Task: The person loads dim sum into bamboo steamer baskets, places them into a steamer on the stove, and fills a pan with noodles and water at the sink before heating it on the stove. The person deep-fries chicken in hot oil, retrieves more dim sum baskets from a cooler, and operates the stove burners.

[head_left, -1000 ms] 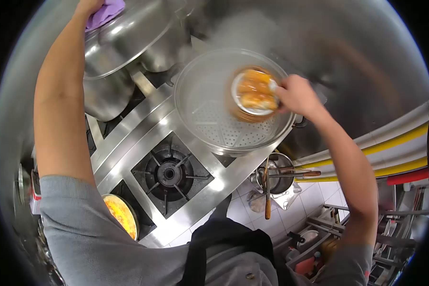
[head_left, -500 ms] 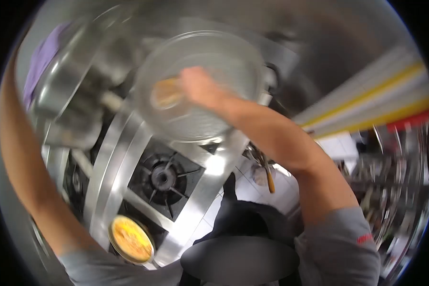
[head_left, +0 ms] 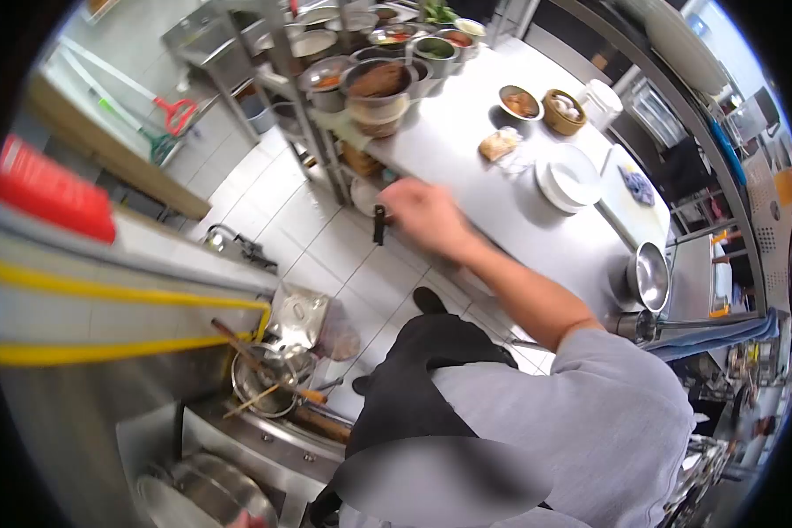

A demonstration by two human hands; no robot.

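Positioned with right hand (head_left: pixel 427 217) out beside edge of worktop (head_left: pixel 546 242)
Partly curled at fingers, blurred; cannot tell whether gripping black handle (head_left: pixel 379 227), located just beside fingertips; showing only a sliver of left hand (head_left: pixel 248 521) near steel pot (head_left: pixel 218 482) at lower left; cannot tell finger opening there; set on worktop: bamboo steamer (head_left: pixel 564 112), stacked plates (head_left: pixel 568 174).
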